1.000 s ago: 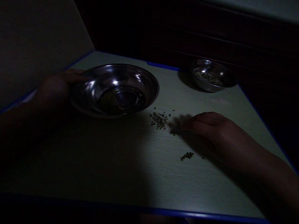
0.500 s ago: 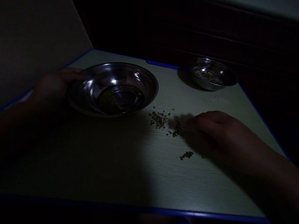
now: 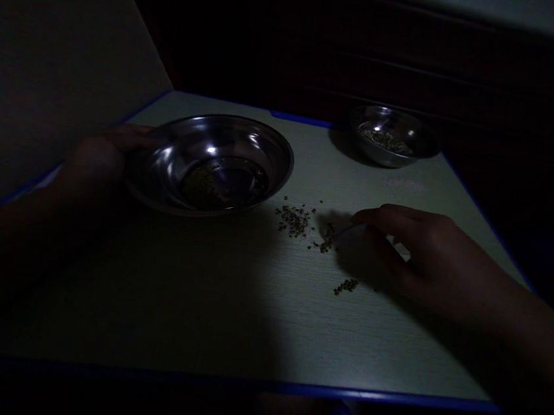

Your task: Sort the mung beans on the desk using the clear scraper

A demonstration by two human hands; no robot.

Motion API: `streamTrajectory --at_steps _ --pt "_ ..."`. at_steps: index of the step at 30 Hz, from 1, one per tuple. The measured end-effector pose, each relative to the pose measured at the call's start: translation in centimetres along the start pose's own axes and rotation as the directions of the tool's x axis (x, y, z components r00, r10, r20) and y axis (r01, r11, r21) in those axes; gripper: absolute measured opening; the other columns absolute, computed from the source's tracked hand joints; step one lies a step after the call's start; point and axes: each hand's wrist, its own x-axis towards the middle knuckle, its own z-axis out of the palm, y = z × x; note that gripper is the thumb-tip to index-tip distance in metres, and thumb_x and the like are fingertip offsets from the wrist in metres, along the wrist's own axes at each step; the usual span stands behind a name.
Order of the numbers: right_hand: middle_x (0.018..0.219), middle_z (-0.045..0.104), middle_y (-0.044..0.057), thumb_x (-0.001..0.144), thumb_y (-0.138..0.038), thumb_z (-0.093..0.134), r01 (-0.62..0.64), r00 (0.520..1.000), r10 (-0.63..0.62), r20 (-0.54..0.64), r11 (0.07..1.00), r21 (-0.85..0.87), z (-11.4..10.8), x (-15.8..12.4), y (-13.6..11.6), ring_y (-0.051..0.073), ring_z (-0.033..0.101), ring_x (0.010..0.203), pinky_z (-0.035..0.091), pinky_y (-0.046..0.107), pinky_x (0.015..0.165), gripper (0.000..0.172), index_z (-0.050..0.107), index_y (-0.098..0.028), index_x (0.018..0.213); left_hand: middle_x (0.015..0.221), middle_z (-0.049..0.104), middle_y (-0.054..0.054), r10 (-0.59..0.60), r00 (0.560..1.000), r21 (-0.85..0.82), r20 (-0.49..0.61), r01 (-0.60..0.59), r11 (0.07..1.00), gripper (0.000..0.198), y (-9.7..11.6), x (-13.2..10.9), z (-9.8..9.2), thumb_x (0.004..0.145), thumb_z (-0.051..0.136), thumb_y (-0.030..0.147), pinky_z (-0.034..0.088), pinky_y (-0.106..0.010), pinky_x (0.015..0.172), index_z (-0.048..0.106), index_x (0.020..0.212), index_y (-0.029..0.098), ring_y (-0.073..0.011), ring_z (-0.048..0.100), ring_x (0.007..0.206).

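My left hand (image 3: 101,159) grips the left rim of a shiny metal bowl (image 3: 219,139), which is tilted and holds small green grains (image 3: 202,186) at its bottom. My right hand (image 3: 362,222) is closed in a pinch on a thin, pale tool (image 3: 348,232), too dark to name surely. The tool's tip touches a few green grains (image 3: 327,240) on the table. Just left of these lies a loose patch of green grains (image 3: 294,221) mixed with whitish bits. A small row of grains (image 3: 346,286) lies nearer to me.
A second metal bowl (image 3: 386,154) with mixed pale and green grains stands at the table's back right. In front of it is a patch of whitish grains (image 3: 403,184). The table (image 3: 366,349) has a blue edge; a wall rises at left.
My right hand has turned and opened up a little, so the thin tool between its fingers now shows. The left hand and its bowl have hardly moved.
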Motion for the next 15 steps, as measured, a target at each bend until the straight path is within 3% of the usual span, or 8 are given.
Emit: streamTrajectory --at_steps 6,11,15 --pt "0.097 0.065 0.003 0.077 -0.015 0.051 -0.018 0.998 0.018 0.060 1.000 0.005 0.0 0.1 -0.1 0.017 0.062 0.079 0.046 0.027 0.067 0.030 0.057 -0.021 0.105 0.065 0.058 0.003 0.073 0.997 -0.013 0.022 -0.073 0.997 0.007 -0.7 1.0 -0.5 0.069 0.055 0.008 0.037 -0.054 0.092 0.061 0.069 0.013 -0.0108 0.056 0.055" --pt "0.101 0.065 0.004 0.078 -0.018 0.051 -0.035 0.997 0.036 0.065 0.999 -0.016 0.1 0.1 0.0 0.018 0.062 0.082 0.047 0.029 0.070 0.034 0.056 -0.020 0.111 0.073 0.060 0.000 0.063 0.998 0.014 -0.016 -0.063 0.998 0.014 -0.8 0.8 -0.5 0.067 0.060 0.014 0.045 -0.046 0.089 0.064 0.080 0.011 -0.0147 0.061 0.070" --pt "0.102 0.065 0.005 0.078 -0.019 0.051 -0.056 0.998 0.057 0.031 0.997 -0.045 0.2 0.2 0.1 0.019 0.062 0.083 0.047 0.030 0.070 0.034 0.056 -0.020 0.111 0.069 0.059 0.001 0.009 1.000 0.029 -0.020 -0.008 1.000 0.012 -0.1 -0.1 0.0 0.070 0.057 0.011 0.044 -0.046 0.089 0.063 0.080 0.011 -0.0150 0.062 0.071"
